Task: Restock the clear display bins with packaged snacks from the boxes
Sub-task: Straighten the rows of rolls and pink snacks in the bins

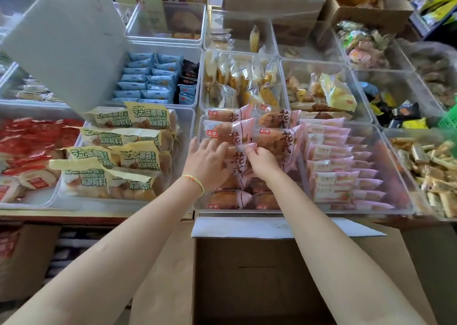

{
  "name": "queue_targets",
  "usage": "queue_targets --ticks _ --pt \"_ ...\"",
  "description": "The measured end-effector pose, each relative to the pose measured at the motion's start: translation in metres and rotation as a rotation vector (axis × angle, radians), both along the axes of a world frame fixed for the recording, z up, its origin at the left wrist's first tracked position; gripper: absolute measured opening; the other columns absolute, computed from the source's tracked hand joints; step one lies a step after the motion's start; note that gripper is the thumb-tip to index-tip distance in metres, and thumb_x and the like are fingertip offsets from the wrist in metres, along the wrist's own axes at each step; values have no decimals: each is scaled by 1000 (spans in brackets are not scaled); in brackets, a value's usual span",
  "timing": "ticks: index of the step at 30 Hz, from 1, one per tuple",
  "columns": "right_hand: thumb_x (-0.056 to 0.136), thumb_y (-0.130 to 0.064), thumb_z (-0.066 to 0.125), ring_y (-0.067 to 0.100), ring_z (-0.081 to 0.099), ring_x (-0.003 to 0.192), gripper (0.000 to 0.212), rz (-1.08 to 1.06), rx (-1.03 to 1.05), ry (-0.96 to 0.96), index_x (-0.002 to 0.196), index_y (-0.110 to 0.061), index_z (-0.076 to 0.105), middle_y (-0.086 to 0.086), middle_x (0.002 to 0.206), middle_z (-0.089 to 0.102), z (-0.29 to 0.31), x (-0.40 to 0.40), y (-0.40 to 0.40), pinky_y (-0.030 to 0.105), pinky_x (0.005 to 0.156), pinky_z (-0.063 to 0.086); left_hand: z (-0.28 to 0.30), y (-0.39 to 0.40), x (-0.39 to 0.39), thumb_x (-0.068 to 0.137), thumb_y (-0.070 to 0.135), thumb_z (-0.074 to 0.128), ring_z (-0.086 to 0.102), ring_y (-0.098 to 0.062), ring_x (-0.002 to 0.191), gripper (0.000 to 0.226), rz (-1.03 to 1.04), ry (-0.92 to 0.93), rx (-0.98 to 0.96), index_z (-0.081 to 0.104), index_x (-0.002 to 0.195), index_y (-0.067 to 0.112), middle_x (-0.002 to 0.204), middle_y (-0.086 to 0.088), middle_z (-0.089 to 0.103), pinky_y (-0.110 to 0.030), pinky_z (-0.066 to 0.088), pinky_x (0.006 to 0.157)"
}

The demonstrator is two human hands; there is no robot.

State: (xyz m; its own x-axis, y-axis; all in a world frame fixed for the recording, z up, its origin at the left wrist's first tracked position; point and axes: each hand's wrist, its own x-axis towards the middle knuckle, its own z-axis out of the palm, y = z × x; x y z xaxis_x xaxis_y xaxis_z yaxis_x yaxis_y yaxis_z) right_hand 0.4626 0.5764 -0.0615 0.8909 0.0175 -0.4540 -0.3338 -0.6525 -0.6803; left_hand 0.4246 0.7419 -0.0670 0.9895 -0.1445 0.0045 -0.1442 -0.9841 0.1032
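Note:
A clear display bin (200, 166) in front of me holds several pink bread packets (277, 139) in rows. My left hand (206, 160) lies flat with straight fingers on the packets at the bin's left side. My right hand (262, 160) pinches the edge of one pink packet (243, 149) in the middle of the bin. Below the bin stands an open cardboard box (247, 275); its inside looks dark and no packets show in it.
Neighbouring clear bins hold yellow-green bread packets (118, 156), pink-white packets (333, 173), blue packets (146, 79), red packets (27, 141) and small wrapped sweets (430, 171). A white bin lid (66, 45) leans at upper left. More cardboard boxes (272, 0) stand behind.

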Motion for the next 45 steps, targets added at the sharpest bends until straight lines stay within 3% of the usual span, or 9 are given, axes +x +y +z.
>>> queue_targets --ticks 4,8,12,16,19,32,39,42,45 --pt "94 -57 58 16 70 74 54 -20 -22 49 118 -10 54 4 108 63 14 -15 -21 30 60 58 -7 -6 0 82 55 63 27 -31 143 88 -35 98 142 19 152 24 151 -9 35 -61 4 116" --pt "95 -34 65 19 72 59 29 310 -292 309 101 -6 63 9 88 70 7 -31 -23 26 51 56 -4 -8 8 80 54 69 32 -31 138 89 -34 67 177 22 150 27 146 -9 39 -60 10 116" --pt "95 -15 58 27 62 83 29 498 -599 234 119 0 63 6 84 59 -16 -38 -4 35 73 54 -3 -9 5 76 46 76 37 -30 133 84 -29 3 140 30 144 29 139 -7 43 -60 10 116" --pt "101 -25 53 29 60 95 18 489 -509 225 98 -12 64 10 91 63 -23 -39 0 34 82 50 -9 -8 0 75 32 77 40 -32 130 81 -25 -81 148 34 142 30 139 -10 45 -61 10 116" --pt "96 -30 60 29 63 105 31 378 -385 227 116 -7 69 10 110 68 -32 -43 -2 33 89 51 -19 -11 -3 70 25 79 39 -33 131 87 -8 -99 166 32 144 30 141 -12 42 -58 8 115" --pt "90 -47 67 25 63 90 37 445 -703 40 112 -18 65 1 99 64 -22 -44 -35 35 71 46 -26 -20 -10 72 12 75 25 -33 138 115 25 26 335 -5 154 28 148 -16 20 -60 13 116" --pt "92 -49 64 21 60 86 31 351 -462 64 99 -19 68 1 95 67 -18 -46 -41 35 73 43 -18 -17 -8 77 14 70 24 -35 139 109 -12 30 326 -5 154 29 148 -18 21 -54 18 116" --pt "95 -37 64 22 60 99 30 195 -288 -63 118 -18 63 0 112 66 -12 -42 -34 33 75 43 -18 -7 -10 77 11 69 24 -35 140 105 38 -1 230 1 155 31 150 -17 24 -52 16 118" --pt "90 -34 73 16 51 107 61 103 -41 -136 141 -21 44 -4 119 51 -7 -40 -22 30 85 42 -15 8 -19 79 20 73 26 -36 139 99 226 -51 45 7 152 27 150 -19 25 -46 23 115"
